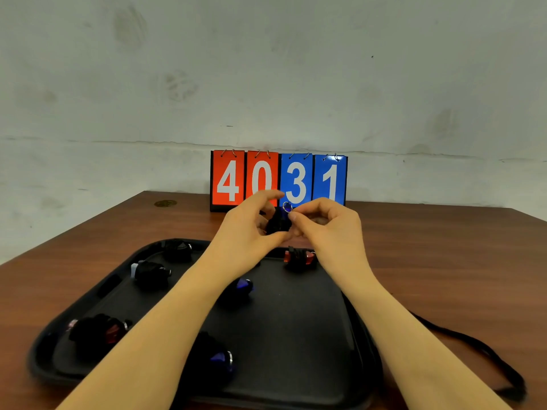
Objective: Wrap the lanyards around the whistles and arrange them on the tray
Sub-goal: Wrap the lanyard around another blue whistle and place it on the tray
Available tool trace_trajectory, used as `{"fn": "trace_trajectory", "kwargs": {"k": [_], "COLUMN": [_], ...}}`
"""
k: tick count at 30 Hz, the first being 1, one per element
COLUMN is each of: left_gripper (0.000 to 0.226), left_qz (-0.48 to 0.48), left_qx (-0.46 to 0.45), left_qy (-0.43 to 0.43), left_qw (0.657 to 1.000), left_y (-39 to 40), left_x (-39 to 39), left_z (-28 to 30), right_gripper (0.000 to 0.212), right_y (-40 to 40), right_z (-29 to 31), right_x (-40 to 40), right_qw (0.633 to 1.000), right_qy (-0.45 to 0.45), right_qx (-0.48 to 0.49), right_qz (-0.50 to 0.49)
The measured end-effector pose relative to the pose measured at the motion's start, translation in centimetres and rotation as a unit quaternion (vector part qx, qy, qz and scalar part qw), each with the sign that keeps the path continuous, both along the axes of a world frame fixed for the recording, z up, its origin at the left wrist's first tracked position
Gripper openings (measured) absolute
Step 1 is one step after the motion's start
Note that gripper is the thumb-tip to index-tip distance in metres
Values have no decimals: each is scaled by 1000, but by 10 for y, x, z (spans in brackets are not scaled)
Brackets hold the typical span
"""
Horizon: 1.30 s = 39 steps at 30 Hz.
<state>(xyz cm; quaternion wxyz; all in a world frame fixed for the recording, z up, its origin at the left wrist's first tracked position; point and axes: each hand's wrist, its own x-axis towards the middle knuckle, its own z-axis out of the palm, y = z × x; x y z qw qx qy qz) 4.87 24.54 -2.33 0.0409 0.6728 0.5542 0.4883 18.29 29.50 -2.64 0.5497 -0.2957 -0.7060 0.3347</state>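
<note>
1. Both hands are raised above the far edge of the flat black plastic tray point(296, 335), which lies on the brown wooden table point(444, 247).
2. The left hand point(245, 232) and the right hand point(328, 226) pinch together a small whistle wrapped in black lanyard cord point(278, 223); its silver metal split ring point(287, 206) pokes up just at the right index fingertip.
3. On the tray lie six wrapped whistles: a black bundle at the far left corner point(177, 250), a black bundle with a white end point(151, 273), a red one with black cord near the far right point(299, 257), a blue one in the middle point(241, 287), a dark red one at the near left point(100, 329) and a blue one near the front point(220, 358).
4. A loose black lanyard point(479, 350) trails over the table to the right of the tray, partly hidden by the right forearm.
5. A red-and-blue flip scoreboard reading 4031 point(278, 180) stands at the back of the table against the grey wall.
</note>
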Motion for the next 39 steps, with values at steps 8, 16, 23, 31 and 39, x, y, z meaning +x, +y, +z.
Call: {"fn": "trace_trajectory", "kwargs": {"k": [8, 16, 23, 31, 39], "left_gripper": [41, 34, 31, 23, 20], "left_qz": [-21, -15, -24, -37, -31], "left_qx": [5, -17, -22, -41, -64], "left_qy": [-52, -54, -66, -86, -34], "left_qw": [998, 998, 997, 995, 997], "left_y": [-1, 3, 3, -2, 2], "left_x": [-3, -6, -4, -3, -3], "left_z": [1, -2, -2, 3, -1], "right_gripper": [26, 18, 16, 19, 17], "right_y": [-2, 1, 9, 14, 20], "right_z": [2, -1, -4, -5, -5], "right_x": [2, 4, 4, 7, 8], "right_qw": [999, 996, 968, 954, 946], "right_qy": [2, -68, -70, -97, -127], "right_qx": [0, 52, 231, 276, 293], "right_qz": [36, 16, -63, -69, -55]}}
